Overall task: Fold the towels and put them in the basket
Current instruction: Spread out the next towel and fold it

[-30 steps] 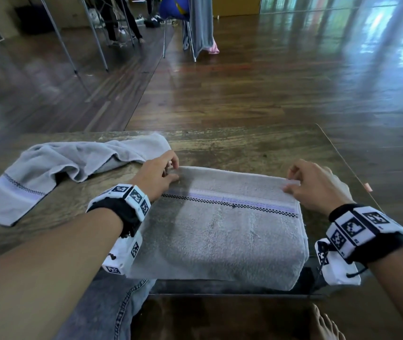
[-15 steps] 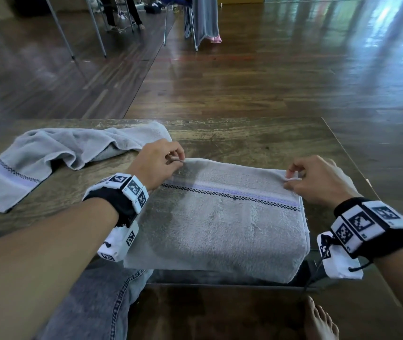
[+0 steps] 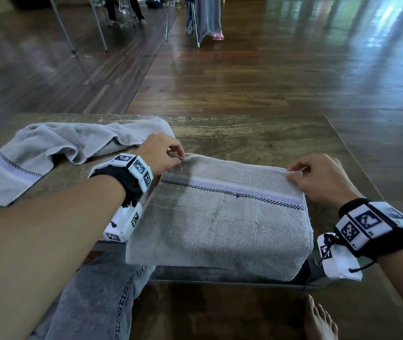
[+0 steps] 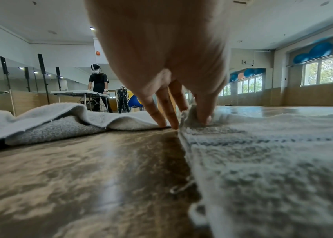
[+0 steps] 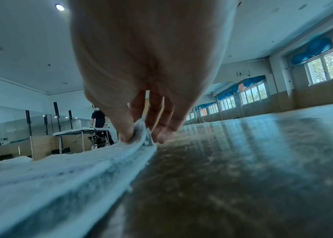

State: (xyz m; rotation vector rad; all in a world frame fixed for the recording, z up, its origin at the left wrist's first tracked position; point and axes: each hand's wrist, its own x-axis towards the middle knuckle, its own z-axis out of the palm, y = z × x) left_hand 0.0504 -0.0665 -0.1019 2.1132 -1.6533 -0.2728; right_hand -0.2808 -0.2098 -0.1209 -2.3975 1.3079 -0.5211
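Observation:
A grey towel [image 3: 222, 222] with a lilac and checked stripe lies folded flat on the wooden table [image 3: 256, 141], its near fold hanging over the front edge. My left hand [image 3: 163, 155] pinches the far left corner of this towel [image 4: 263, 161] between thumb and fingers [image 4: 204, 116]. My right hand [image 3: 318, 180] pinches the far right corner, seen in the right wrist view as the towel [image 5: 59, 177] held at the thumb [image 5: 125, 133]. A second grey towel [image 3: 55, 153] lies crumpled at the table's left. No basket is in view.
The table's right edge [image 3: 357, 165] runs diagonally beside my right hand. My jeans-clad knee [image 3: 102, 298] and bare foot [image 3: 318, 320] sit below the front edge. Chair and table legs [image 3: 195, 25] stand on the wooden floor far back. Another person [image 4: 98, 85] works at a distant table.
Both hands have gone from resting on the far edge to pinching its corners, lifting them slightly. The head view has tilted a little downward.

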